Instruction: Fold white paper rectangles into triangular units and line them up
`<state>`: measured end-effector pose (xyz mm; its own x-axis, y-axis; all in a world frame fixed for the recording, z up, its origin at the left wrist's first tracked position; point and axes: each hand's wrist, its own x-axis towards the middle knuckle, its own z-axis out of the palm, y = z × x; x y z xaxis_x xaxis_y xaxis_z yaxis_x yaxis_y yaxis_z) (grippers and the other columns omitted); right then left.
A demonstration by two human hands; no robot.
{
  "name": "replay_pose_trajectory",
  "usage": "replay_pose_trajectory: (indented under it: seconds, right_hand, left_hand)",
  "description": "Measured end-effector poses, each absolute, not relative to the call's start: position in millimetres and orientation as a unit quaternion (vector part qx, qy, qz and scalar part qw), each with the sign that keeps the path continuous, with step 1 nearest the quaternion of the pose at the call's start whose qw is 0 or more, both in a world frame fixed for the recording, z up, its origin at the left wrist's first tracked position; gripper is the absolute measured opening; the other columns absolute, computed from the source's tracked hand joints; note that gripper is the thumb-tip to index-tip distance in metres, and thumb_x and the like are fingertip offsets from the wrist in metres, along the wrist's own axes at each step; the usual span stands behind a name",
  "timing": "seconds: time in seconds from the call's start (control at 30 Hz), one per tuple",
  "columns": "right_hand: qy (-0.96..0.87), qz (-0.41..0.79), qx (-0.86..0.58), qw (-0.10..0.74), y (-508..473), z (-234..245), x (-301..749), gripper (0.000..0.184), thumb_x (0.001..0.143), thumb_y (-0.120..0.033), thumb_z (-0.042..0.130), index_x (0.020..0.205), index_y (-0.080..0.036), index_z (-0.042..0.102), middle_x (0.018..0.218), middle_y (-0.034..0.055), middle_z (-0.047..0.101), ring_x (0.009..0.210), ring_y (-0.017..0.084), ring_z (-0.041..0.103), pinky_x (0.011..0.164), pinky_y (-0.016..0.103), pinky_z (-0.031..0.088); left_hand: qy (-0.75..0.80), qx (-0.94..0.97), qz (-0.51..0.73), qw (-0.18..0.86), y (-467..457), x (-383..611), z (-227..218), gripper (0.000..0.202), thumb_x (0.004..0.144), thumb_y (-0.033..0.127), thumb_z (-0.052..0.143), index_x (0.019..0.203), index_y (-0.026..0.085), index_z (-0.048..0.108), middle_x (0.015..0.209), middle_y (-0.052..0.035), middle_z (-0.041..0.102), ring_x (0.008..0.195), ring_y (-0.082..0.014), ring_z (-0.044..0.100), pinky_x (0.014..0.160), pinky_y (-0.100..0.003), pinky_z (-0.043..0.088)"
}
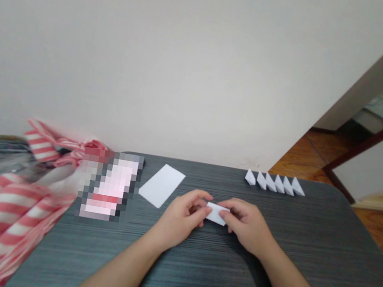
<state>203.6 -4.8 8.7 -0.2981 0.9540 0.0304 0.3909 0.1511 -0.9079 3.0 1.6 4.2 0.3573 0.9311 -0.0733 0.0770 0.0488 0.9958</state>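
Note:
A small folded piece of white paper is held between both hands just above the dark grey wood-grain table. My left hand pinches its left end with thumb and fingers closed. Its right end is pinched by my right hand, fingers curled over the top edge. A flat white paper rectangle lies on the table to the left of my hands.
Several small folded white paper triangles stand in a row at the table's far right edge. A blurred-out object lies left of the flat paper. Red-and-white striped plastic bags crowd the left side. A white wall rises behind; a doorway opens at right.

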Motion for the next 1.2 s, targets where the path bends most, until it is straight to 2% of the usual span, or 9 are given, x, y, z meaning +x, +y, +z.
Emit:
replay_pose_trajectory:
  seconds: [0.13, 0.27, 0.5, 0.67, 0.9, 1.2]
  right_hand:
    - [-0.660, 0.431, -0.509, 0.346, -4, 8, 205, 0.021, 0.088, -0.029, 0.059, 0.098, -0.016, 0.072, 0.069, 0.0009, 0.063, 0.050, 0.011, 0.055, 0.049, 0.023, 0.044]
    - [-0.638, 0.443, -0.521, 0.353, -4, 8, 204, 0.021, 0.086, -0.028, 0.060, 0.097, -0.014, 0.071, 0.069, 0.0008, 0.062, 0.049, 0.011, 0.055, 0.049, 0.023, 0.043]
    - [-0.637, 0.438, -0.529, 0.350, -5, 13, 201, 0.018, 0.085, -0.027, 0.061, 0.095, -0.015, 0.070, 0.060, -0.0021, 0.057, 0.050, 0.011, 0.051, 0.049, 0.023, 0.040]
    - [-0.645, 0.427, -0.530, 0.348, -4, 13, 201, 0.018, 0.085, -0.027, 0.060, 0.094, -0.015, 0.071, 0.055, -0.0029, 0.055, 0.049, 0.012, 0.050, 0.048, 0.023, 0.039]
    - [-0.661, 0.415, -0.517, 0.352, -4, 10, 203, 0.018, 0.086, -0.026, 0.060, 0.096, -0.017, 0.071, 0.062, -0.0007, 0.060, 0.050, 0.012, 0.050, 0.049, 0.023, 0.041]
    - [-0.671, 0.397, -0.516, 0.356, -3, 9, 203, 0.017, 0.085, -0.027, 0.061, 0.095, -0.018, 0.072, 0.075, 0.0027, 0.065, 0.059, 0.013, 0.054, 0.052, 0.023, 0.042]
  left_hand:
    - [0.444, 0.610, 0.338, 0.563, 2, 2, 8, 0.021, 0.088, 0.037, 0.057, 0.094, 0.017, 0.063, 0.060, 0.0030, 0.059, 0.054, -0.0120, 0.055, 0.054, -0.022, 0.042]
    - [0.450, 0.641, 0.303, 0.543, 2, 0, 11, 0.029, 0.091, 0.038, 0.052, 0.081, 0.016, 0.067, 0.057, 0.0015, 0.059, 0.053, -0.0117, 0.052, 0.053, -0.021, 0.039]
    - [0.450, 0.640, 0.303, 0.545, 2, 0, 11, 0.028, 0.092, 0.037, 0.052, 0.080, 0.016, 0.067, 0.059, 0.0015, 0.060, 0.053, -0.0111, 0.052, 0.054, -0.021, 0.039]
    - [0.443, 0.622, 0.310, 0.566, 2, 2, 11, 0.023, 0.090, 0.035, 0.055, 0.082, 0.016, 0.064, 0.071, -0.0010, 0.067, 0.054, -0.0104, 0.052, 0.053, -0.020, 0.039]
    - [0.441, 0.612, 0.319, 0.574, 3, 2, 10, 0.020, 0.088, 0.035, 0.057, 0.086, 0.016, 0.064, 0.075, -0.0024, 0.069, 0.055, -0.0105, 0.054, 0.054, -0.021, 0.041]
    - [0.446, 0.607, 0.319, 0.575, 2, 4, 16, 0.019, 0.087, 0.032, 0.057, 0.079, 0.016, 0.063, 0.061, 0.0022, 0.059, 0.053, -0.0105, 0.052, 0.053, -0.020, 0.039]
